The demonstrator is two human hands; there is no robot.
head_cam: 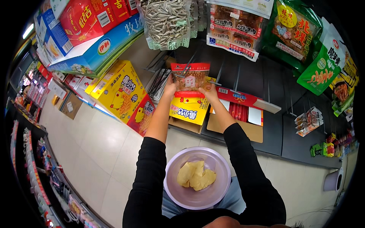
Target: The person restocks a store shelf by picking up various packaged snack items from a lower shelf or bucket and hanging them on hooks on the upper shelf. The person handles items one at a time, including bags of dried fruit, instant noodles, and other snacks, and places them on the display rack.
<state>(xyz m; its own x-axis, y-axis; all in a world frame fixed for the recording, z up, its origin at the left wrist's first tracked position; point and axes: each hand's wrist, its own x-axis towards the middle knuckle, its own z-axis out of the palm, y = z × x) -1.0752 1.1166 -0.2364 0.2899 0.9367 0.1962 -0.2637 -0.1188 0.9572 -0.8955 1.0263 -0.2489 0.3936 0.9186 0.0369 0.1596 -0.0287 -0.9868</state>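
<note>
Both arms reach forward to the rack, in black sleeves pushed up toward the elbows. My left hand grips the left side of a red-topped snack bag with a clear window showing brown nuts. The lower right corner is held by my right hand. A metal peg hook crosses the bag's upper part; whether the bag hangs on it I cannot tell. Below it stands a yellow snack carton with a chick printed on it. On my lap rests a pale purple plastic basin with a crumpled yellow cloth inside.
Bags of sunflower seeds, packaged meat snacks and green snack bags hang overhead. An open carton of red packets is at right. Yellow and red cartons stack at left. Bare peg hooks jut out nearby.
</note>
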